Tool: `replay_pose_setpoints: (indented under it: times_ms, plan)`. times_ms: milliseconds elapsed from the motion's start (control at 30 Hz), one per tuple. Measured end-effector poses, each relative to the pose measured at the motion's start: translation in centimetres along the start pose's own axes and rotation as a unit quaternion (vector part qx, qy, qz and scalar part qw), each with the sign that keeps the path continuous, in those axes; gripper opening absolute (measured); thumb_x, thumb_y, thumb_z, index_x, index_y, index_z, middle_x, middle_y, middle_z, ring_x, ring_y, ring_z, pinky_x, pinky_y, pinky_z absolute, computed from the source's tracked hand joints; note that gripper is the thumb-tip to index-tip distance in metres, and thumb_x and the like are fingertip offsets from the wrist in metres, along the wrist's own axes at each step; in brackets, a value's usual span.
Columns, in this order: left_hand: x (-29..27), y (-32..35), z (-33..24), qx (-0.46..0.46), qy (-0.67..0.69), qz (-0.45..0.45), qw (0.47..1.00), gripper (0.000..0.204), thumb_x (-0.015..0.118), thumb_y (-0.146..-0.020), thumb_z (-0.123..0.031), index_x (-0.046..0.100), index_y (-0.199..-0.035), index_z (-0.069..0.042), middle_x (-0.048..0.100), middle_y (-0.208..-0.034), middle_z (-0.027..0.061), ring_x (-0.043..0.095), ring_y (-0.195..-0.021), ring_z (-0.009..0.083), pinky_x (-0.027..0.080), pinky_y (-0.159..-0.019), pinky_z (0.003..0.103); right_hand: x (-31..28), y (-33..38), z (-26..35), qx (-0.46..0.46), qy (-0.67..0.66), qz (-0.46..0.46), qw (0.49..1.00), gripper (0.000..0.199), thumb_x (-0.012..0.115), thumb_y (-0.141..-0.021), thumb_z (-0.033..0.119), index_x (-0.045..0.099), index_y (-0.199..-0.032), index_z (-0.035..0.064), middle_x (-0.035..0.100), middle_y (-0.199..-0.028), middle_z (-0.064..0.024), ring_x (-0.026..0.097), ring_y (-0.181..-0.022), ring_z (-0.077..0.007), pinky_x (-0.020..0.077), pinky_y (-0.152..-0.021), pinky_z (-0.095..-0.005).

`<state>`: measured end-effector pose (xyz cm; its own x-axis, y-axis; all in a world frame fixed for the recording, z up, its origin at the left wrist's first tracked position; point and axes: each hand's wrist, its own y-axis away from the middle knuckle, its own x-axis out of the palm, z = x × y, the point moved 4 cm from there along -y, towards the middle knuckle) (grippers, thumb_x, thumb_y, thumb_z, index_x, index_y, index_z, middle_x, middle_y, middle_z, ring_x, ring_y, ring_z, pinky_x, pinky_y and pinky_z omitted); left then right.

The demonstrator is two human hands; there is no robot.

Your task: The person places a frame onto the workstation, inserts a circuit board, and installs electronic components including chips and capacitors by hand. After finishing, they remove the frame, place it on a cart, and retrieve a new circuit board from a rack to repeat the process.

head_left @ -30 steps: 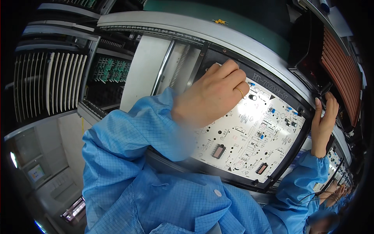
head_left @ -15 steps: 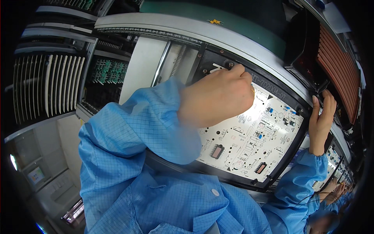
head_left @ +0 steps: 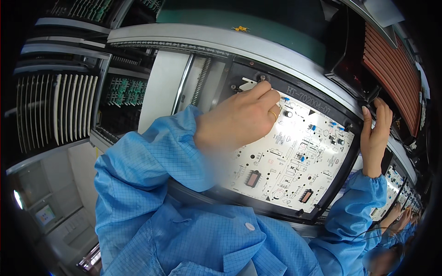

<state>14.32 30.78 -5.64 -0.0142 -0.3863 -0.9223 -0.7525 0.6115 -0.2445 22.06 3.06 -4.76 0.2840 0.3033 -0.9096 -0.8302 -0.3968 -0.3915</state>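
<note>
I am pinching the top corner of the white circuit board (head_left: 294, 152) with my left hand (head_left: 239, 120), my right hand (head_left: 375, 133) gripping the black frame (head_left: 343, 179) edge beside it; best keeping fingers off the parts.

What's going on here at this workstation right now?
A person in a blue cleanroom coat works on a white circuit board seated in a black carrier frame on a conveyor line. The left hand rests on the board's upper left corner, fingertips at a small white clip on the frame. The right hand grips the frame's right edge. Further down the line, other blue-sleeved people handle similar boards.
</note>
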Motion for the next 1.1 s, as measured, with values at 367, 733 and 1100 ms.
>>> replay_pose_setpoints:
  times_ms: [367,733,1100]
  plan:
    - [0.0,-0.6,-0.1,0.014,0.010,0.013,1.000,0.017,0.057,-0.072,-0.002,0.059,-0.088,0.004,0.054,-0.090,0.0111,0.053,-0.093,0.0256,0.049,-0.083,0.029,0.0,0.1,0.0,0.003,-0.006,0.002,1.000,0.024,0.060,-0.091,0.008,0.054,-0.111,-0.0043,0.056,-0.112,-0.0192,0.053,-0.104,-0.0359,0.0430,-0.090,-0.0393]
    - [0.0,-1.0,-1.0,0.026,-0.029,0.034,0.999,0.019,0.059,-0.070,-0.002,0.059,-0.087,0.007,0.053,-0.090,0.0124,0.052,-0.092,0.0260,0.050,-0.081,0.029,-0.2,0.2,-0.2,0.011,-0.007,-0.002,1.000,0.025,0.060,-0.090,0.008,0.054,-0.112,-0.0032,0.056,-0.113,-0.0189,0.052,-0.104,-0.0359,0.0429,-0.090,-0.0393]
    - [-0.2,-1.5,-1.3,0.000,-0.023,0.057,0.998,0.016,0.057,-0.071,-0.001,0.058,-0.086,0.005,0.054,-0.090,0.0125,0.053,-0.095,0.0256,0.050,-0.083,0.029,-0.3,0.1,-0.5,0.004,-0.015,-0.022,1.000,0.025,0.063,-0.088,0.008,0.057,-0.109,-0.0021,0.056,-0.112,-0.0174,0.052,-0.103,-0.0342,0.0427,-0.089,-0.0383]
